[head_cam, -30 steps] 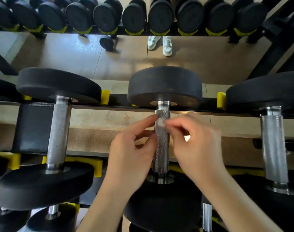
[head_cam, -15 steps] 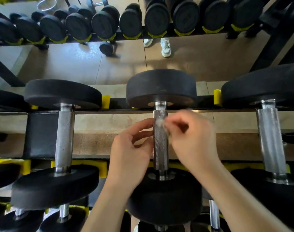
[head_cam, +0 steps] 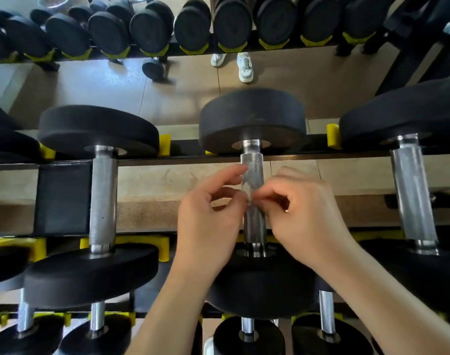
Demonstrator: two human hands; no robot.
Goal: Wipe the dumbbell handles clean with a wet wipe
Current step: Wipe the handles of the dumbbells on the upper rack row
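Pinching, left hand (head_cam: 208,221) and right hand (head_cam: 305,221) together, a small limp whitish wet wipe (head_cam: 250,197) against the knurled steel handle (head_cam: 253,172) of the middle black racked dumbbell (head_cam: 252,119) — heavy, rigid, grippy. Wipe probably floppy, slick — best wrapped round mid-bar.

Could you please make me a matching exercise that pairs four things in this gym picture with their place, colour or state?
Things:
1. wet wipe
2. left dumbbell handle
3. shoes
4. rack cradle

Descriptions:
A. yellow
B. on the floor, top of the view
C. pinched between the left hand and right hand, at the middle dumbbell handle
D. bare, nothing touching it

Pairs: 1-C, 2-D, 3-B, 4-A
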